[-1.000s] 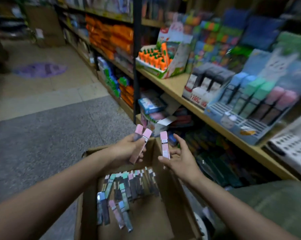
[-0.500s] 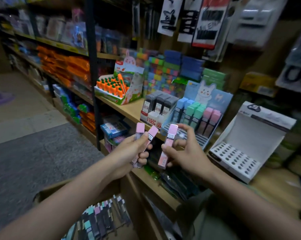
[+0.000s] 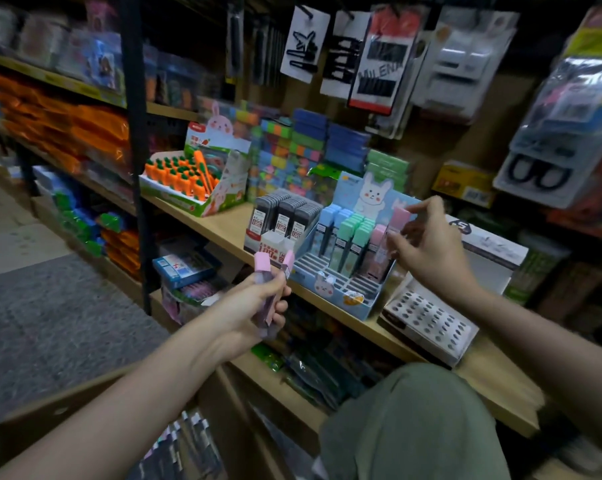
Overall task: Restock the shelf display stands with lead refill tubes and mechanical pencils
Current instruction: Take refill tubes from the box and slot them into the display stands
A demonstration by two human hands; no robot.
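Note:
My left hand (image 3: 254,306) grips two pink-capped lead refill tubes (image 3: 262,263) below the shelf edge. My right hand (image 3: 427,247) pinches a third pink-capped refill tube (image 3: 398,216) upright over the right column of the blue bunny display stand (image 3: 341,287). That stand holds blue, green and pink tubes in its rear rows; the front slots are bare. A white display stand with a grid of round holes (image 3: 427,320) sits to its right with nothing in it. More refill tubes (image 3: 185,448) lie in a cardboard box at the bottom.
A grey refill-tube stand (image 3: 285,220) and a carrot-pen display (image 3: 188,178) stand left on the wooden shelf (image 3: 223,230). Stacked coloured packs fill the back. Hair-clip cards hang above. My green-trousered knee (image 3: 413,424) is below the shelf. A black shelf upright (image 3: 136,150) stands at left.
The view rose from the box to the shelf. My right hand carried its pink tube up and right to the bunny stand. My left hand kept its two tubes and stayed low.

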